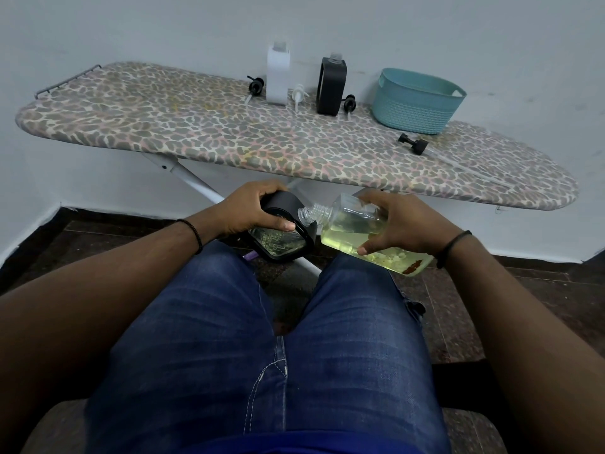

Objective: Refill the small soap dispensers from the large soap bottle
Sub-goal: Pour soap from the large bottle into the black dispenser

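Note:
Over my knees, my left hand (253, 208) grips a small black-framed soap dispenser (283, 239), uncapped and leaning to the right. My right hand (397, 224) holds the large clear soap bottle (353, 231) on its side, half full of yellow-green liquid. The bottle's threaded neck (309, 213) points left and sits at the dispenser's top. On the ironing board stand a white dispenser (278, 75) and a black dispenser (332, 86), both without pumps.
The leopard-print ironing board (196, 126) spans the view ahead of me. On it lie several loose pump heads (413, 144), and a teal basket (415, 99) stands at the back right. My jeans-clad legs fill the foreground.

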